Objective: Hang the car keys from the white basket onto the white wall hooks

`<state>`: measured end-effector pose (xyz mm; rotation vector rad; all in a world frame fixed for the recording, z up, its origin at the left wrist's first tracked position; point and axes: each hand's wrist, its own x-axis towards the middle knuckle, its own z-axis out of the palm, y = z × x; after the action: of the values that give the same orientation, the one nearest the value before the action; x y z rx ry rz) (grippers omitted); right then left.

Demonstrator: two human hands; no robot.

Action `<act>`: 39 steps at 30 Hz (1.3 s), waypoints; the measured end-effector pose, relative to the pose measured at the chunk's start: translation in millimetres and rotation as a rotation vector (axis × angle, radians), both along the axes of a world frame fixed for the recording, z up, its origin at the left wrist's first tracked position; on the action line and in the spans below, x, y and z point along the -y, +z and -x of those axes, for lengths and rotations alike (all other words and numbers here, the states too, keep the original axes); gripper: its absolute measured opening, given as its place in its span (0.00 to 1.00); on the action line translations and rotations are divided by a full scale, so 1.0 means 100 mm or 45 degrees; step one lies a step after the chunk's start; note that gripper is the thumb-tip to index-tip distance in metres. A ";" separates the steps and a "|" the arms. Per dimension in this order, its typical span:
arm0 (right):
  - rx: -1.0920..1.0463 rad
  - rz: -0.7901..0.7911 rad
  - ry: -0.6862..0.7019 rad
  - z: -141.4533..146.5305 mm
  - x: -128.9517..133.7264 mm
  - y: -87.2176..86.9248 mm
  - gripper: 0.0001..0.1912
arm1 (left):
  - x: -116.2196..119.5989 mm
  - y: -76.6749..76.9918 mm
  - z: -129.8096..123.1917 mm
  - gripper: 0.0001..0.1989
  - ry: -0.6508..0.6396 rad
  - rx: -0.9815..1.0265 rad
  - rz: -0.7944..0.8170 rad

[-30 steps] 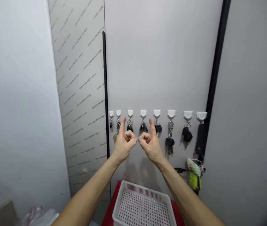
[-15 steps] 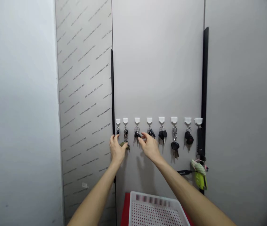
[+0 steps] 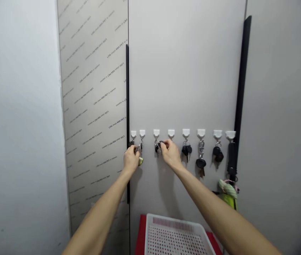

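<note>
A row of white hooks on the cabinet panel holds several key bunches. My left hand [image 3: 131, 159] is closed on a bunch of keys [image 3: 137, 149] at the second hook [image 3: 142, 132]; its ring still reaches up to that hook. A yellow-green tag [image 3: 140, 161] pokes out beside the thumb. My right hand [image 3: 171, 154] pinches a black-headed key [image 3: 160, 143] of the bunch on the third hook [image 3: 156, 132]. Behind the right fingers, whatever hangs on the fourth hook [image 3: 171, 133] is hidden.
More black keys [image 3: 186, 150] hang rightward, then a longer bunch [image 3: 201, 163] and a black strap [image 3: 231, 157] with a green pouch [image 3: 228, 198]. Below stands a white perforated basket [image 3: 175, 219] on something red [image 3: 141, 233]. Long black handles [image 3: 242, 78] run down the panels.
My left fingers have closed around the bunch at the second hook. My right fingers have closed on a key at the third hook and pulled it sideways. The view has shifted slightly.
</note>
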<state>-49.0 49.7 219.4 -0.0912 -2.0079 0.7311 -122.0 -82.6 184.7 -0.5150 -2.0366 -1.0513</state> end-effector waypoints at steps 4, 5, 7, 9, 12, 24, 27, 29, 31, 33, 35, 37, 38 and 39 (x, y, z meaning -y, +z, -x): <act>-0.089 -0.017 0.112 0.00 0.02 0.30 0.12 | 0.07 0.15 -0.02 0.08 -0.024 -0.028 -0.002; -0.054 -0.043 0.125 0.02 0.03 0.38 0.12 | 0.08 0.20 -0.03 0.08 -0.027 -0.001 0.004; 0.090 -0.138 0.114 0.05 0.01 0.49 0.11 | 0.10 0.31 -0.04 0.08 -0.032 0.083 0.033; 0.272 -0.274 0.079 0.06 -0.02 0.54 0.10 | 0.12 0.41 -0.06 0.07 -0.034 0.168 0.097; 0.394 -0.432 0.010 0.01 -0.09 0.54 0.09 | 0.18 0.57 -0.08 0.06 -0.031 0.248 0.210; 0.394 -0.481 0.161 -0.03 -0.04 0.67 0.11 | 0.37 1.09 -0.04 0.04 -0.229 0.567 0.263; 0.406 -0.380 0.130 -0.06 -0.12 0.65 0.11 | 0.36 1.13 -0.12 0.03 -0.214 0.535 0.350; 0.424 -0.265 0.164 -0.09 -0.19 0.62 0.12 | 0.34 1.11 -0.18 0.03 -0.213 0.513 0.381; 0.437 -0.160 0.228 -0.12 -0.23 0.57 0.12 | 0.32 1.04 -0.20 0.03 -0.211 0.505 0.380; 0.411 -0.053 0.288 -0.14 -0.26 0.52 0.12 | 0.31 0.93 -0.18 0.03 -0.212 0.519 0.352; 0.356 0.060 0.363 -0.14 -0.26 0.48 0.11 | 0.29 0.80 -0.15 0.03 -0.211 0.517 0.287; 0.294 0.153 0.424 -0.12 -0.24 0.46 0.11 | 0.27 0.67 -0.12 0.03 -0.212 0.480 0.200; 0.267 0.183 0.438 -0.10 -0.22 0.47 0.11 | 0.26 0.61 -0.10 0.03 -0.213 0.456 0.159; 0.246 0.204 0.436 -0.08 -0.20 0.48 0.11 | 0.24 0.57 -0.09 0.04 -0.215 0.438 0.121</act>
<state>-41.2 69.9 267.3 0.0949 -2.1723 1.1382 -113.4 -106.7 241.3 -0.5970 -2.3868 -1.2146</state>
